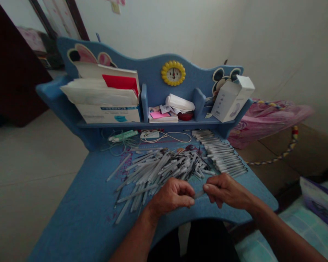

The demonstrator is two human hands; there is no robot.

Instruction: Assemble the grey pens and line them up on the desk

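Observation:
Near the front edge of the blue desk point(79, 203), a short stretch of a whitish translucent pen barrel point(199, 194) shows between my two hands. My left hand point(173, 195) pinches one end, and my right hand point(225, 191) grips the other; the fingers cover the ends. Just beyond lies a loose pile of pen parts point(155, 167), with translucent barrels to the left and smaller pale and dark pieces to the right. Assembled-looking pens point(224, 154) lie side by side in a slanting row at the desk's right.
A shelf point(112, 125) at the back bears a mask box point(109, 113) with papers, a white carton point(231, 100) and a booklet stack point(164, 118). A yellow clock point(173, 73) sits above. A white cable point(177, 135) lies below. A patterned hoop point(292, 143) stands right of the desk.

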